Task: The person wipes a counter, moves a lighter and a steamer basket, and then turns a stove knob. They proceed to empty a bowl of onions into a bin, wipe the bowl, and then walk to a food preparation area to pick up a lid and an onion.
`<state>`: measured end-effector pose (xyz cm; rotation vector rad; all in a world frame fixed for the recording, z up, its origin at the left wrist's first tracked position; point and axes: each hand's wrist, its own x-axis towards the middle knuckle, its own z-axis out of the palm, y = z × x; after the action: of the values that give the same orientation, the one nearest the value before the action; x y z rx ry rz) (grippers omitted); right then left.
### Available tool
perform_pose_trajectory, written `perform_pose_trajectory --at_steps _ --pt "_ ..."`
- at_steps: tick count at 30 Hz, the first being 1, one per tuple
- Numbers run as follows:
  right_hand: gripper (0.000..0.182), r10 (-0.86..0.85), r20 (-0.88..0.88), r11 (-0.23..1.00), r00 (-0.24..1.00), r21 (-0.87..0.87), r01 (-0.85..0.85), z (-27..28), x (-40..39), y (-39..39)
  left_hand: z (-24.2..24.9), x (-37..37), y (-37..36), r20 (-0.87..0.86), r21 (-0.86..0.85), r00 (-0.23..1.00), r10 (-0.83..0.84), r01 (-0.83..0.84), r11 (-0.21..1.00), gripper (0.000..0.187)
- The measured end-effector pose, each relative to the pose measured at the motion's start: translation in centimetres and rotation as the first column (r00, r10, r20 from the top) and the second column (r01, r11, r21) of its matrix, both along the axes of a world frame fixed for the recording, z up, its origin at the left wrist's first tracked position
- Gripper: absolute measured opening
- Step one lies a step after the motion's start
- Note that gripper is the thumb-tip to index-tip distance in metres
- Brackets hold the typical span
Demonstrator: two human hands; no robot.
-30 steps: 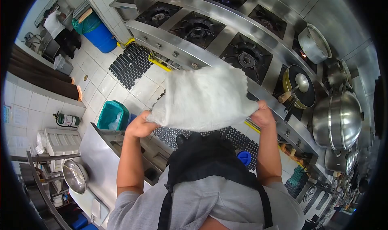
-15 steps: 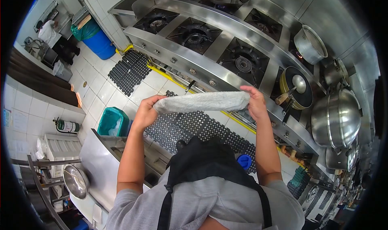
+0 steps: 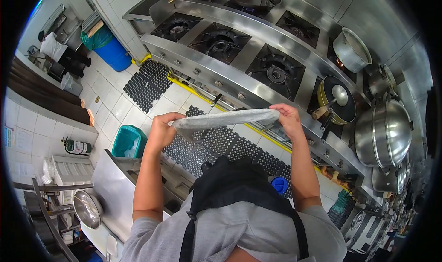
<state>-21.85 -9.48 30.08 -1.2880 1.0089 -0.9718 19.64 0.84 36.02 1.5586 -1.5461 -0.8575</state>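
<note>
A grey-white cloth (image 3: 225,119), folded into a long narrow strip, stretches between my two hands in front of the stove. My left hand (image 3: 162,131) is closed on its left end, where a small flap hangs down. At the other end, my right hand (image 3: 289,119) pinches the cloth between thumb and fingers. The strip sags slightly in the middle and hangs in the air above the black rubber mat (image 3: 216,142). Closest to my right hand is the stove's front edge (image 3: 258,84).
The steel stove (image 3: 216,64) holds a yellow frying pan (image 3: 328,107) with a ladle (image 3: 340,95), a pot (image 3: 352,50) and a large domed steel vessel (image 3: 384,133). A teal bin (image 3: 123,140) stands left on the floor. Another person (image 3: 57,48) bends at the far left.
The cloth has turned and narrowed from a broad band to a thinner strip, with a flap now hanging at its left end. My right hand has moved slightly down and left. The far person bends lower.
</note>
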Motion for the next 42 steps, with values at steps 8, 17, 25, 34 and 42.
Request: perform_pose_trajectory --at_steps 8,17,25,34,42 --pt "0.022 -0.084 0.281 0.885 0.956 0.463 -0.059 -4.6 1.7 1.1 -4.9 0.6 -0.3 -0.284 0.228 0.956 0.066 0.001 0.974 0.015" --pt "0.026 -0.059 0.316 0.845 0.947 0.52 -0.12 -3.9 7.6 5.0 -11.6 -6.4 0.7 -0.457 0.444 0.766 0.453 -0.245 0.862 0.019" --pt "0.053 0.282 0.23 0.913 0.931 0.233 -0.334 -5.2 12.6 7.7 -10.1 -11.0 0.8 -0.558 0.31 0.812 0.174 0.009 0.951 0.032" --pt "0.064 0.376 0.225 0.821 0.899 0.37 -0.436 -4.7 9.2 6.7 -9.1 -9.3 0.6 -0.307 0.275 0.952 0.016 0.073 0.959 0.021" --pt "0.052 0.243 0.148 0.948 0.959 0.173 -0.267 -7.7 7.9 6.3 -3.9 -7.6 0.1 -0.342 0.188 0.85 -0.4 0.479 0.857 0.016"
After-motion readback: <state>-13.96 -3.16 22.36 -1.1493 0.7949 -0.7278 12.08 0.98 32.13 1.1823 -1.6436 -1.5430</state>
